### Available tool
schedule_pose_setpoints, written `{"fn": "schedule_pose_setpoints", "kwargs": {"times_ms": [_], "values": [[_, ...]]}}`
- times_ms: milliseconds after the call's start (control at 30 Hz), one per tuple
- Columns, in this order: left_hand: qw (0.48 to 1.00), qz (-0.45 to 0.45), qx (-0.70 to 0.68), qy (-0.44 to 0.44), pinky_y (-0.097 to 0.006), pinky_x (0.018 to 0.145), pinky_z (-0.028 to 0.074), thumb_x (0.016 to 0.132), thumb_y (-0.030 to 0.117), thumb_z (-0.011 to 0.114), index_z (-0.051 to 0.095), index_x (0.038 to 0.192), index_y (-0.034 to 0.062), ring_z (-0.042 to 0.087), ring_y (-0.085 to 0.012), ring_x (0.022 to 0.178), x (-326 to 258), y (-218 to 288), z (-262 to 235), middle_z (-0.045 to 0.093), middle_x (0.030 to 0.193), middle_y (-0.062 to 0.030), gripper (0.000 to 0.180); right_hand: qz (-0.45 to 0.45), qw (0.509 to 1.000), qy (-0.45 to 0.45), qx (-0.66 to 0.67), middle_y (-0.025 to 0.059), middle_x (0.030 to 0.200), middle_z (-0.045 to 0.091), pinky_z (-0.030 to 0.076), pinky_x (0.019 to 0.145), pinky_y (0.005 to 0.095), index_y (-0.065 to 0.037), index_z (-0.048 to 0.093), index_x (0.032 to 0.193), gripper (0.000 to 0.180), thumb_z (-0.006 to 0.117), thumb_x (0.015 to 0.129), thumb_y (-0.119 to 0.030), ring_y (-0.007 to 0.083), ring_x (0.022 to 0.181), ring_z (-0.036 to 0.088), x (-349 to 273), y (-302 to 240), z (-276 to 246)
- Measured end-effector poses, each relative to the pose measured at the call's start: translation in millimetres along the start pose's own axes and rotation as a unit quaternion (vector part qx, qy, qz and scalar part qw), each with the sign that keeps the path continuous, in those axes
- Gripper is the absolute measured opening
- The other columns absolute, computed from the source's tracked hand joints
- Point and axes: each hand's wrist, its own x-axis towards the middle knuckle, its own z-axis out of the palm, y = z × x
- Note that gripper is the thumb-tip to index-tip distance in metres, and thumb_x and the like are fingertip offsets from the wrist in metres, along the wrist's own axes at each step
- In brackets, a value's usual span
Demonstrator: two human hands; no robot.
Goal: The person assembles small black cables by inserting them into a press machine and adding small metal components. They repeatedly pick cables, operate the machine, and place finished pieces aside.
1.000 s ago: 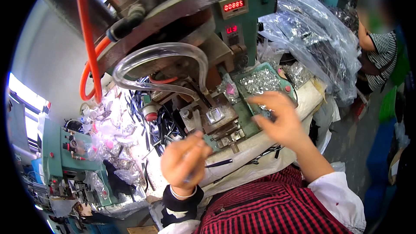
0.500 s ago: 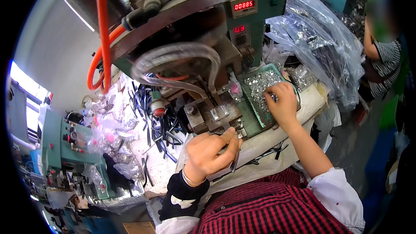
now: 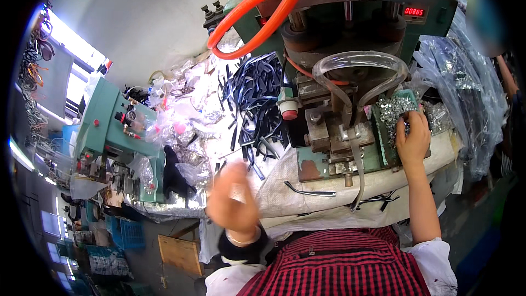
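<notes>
My right hand (image 3: 415, 141) reaches into a green tray (image 3: 390, 156) heaped with small shiny metal pieces (image 3: 395, 111). Its fingers are curled together among the pieces; what they grip is too small to tell. My left hand (image 3: 233, 200), smeared by motion, is over the front edge of the bench, apart from the press. A pale grey strip like a glasses temple (image 3: 358, 172) sticks out toward me from the press's metal fixture (image 3: 331, 137), with no hand on it. Another dark temple (image 3: 309, 191) lies on the cloth left of it.
A pile of dark temples (image 3: 255, 90) lies left of the press, beside a red push button (image 3: 289, 114). Clear hoses (image 3: 359, 57) loop over the fixture; an orange hose (image 3: 246, 53) hangs above. Plastic bags (image 3: 186, 115) and a second green machine (image 3: 101, 120) are farther left.
My left hand has let go of the strip at the fixture and moved left. The view has turned left. My right hand is still at the tray.
</notes>
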Motion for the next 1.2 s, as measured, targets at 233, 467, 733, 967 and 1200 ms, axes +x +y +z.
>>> {"fn": "schedule_pose_setpoints", "kwargs": {"times_ms": [233, 467, 733, 967, 1200], "values": [[0.944, -0.094, 0.269, -0.164, -0.043, 0.076, 0.051, 0.080, 0.013, 0.072, 0.073, 0.086, 0.0080, 0.065, -0.0337, 0.085, -3.5, -182.8, 55.1, 0.066, 0.093, -0.0118, 0.008, -0.003, 0.997, 0.010, 0.079, 0.0157, 0.088, 0.068, 0.050, 0.074, 0.0438, -0.001, 0.067, 0.090, 0.007, 0.069, 0.086, -0.006, 0.0364, 0.084, 0.064, 11.4, -19.3, 0.5], [0.829, -0.409, 0.164, -0.344, -0.038, 0.071, 0.055, 0.072, 0.027, 0.079, 0.078, 0.084, 0.0011, 0.072, -0.0272, 0.072, -68.6, -275.9, 77.5, 0.074, 0.076, -0.0163, 0.029, 0.078, 0.990, 0.043, 0.106, 0.0147, 0.091, 0.070, 0.051, 0.089, 0.0401, 0.000, 0.069, 0.090, 0.006, 0.069, 0.085, -0.003, 0.0313, 0.093, 0.066, -23.8, 4.7, -28.6], [0.801, -0.472, -0.265, -0.255, -0.018, 0.052, 0.040, 0.090, 0.007, 0.073, 0.068, 0.095, 0.0035, 0.058, -0.0041, 0.063, -3.8, -119.2, 62.2, 0.068, 0.080, 0.0009, 0.008, 0.107, 0.920, -0.087, 0.366, 0.0160, 0.109, 0.068, 0.045, 0.101, 0.0400, -0.002, 0.073, 0.093, 0.014, 0.077, 0.081, -0.008, 0.0295, 0.110, 0.063, -3.0, -48.4, -39.6], [0.833, -0.398, -0.379, -0.067, -0.022, 0.057, 0.045, 0.100, 0.009, 0.060, 0.062, 0.109, -0.0016, 0.062, -0.0120, 0.067, -0.2, -30.8, 62.9, 0.071, 0.089, -0.0104, 0.014, 0.119, 0.884, -0.034, 0.451, 0.0211, 0.118, 0.066, 0.039, 0.109, 0.0422, -0.001, 0.072, 0.091, 0.011, 0.074, 0.082, -0.007, 0.0343, 0.128, 0.054, 2.5, -119.1, 3.0], [0.927, -0.087, -0.363, -0.028, -0.027, 0.059, 0.055, 0.098, 0.005, 0.061, 0.063, 0.100, -0.0037, 0.065, -0.0171, 0.071, 62.9, 26.1, 62.1, 0.070, 0.093, -0.0178, 0.009, 0.183, 0.832, -0.083, 0.517, 0.0206, 0.121, 0.065, 0.037, 0.110, 0.0422, 0.001, 0.073, 0.094, 0.013, 0.073, 0.084, -0.007, 0.0347, 0.132, 0.052, 6.0, -139.5, -7.0]]}}
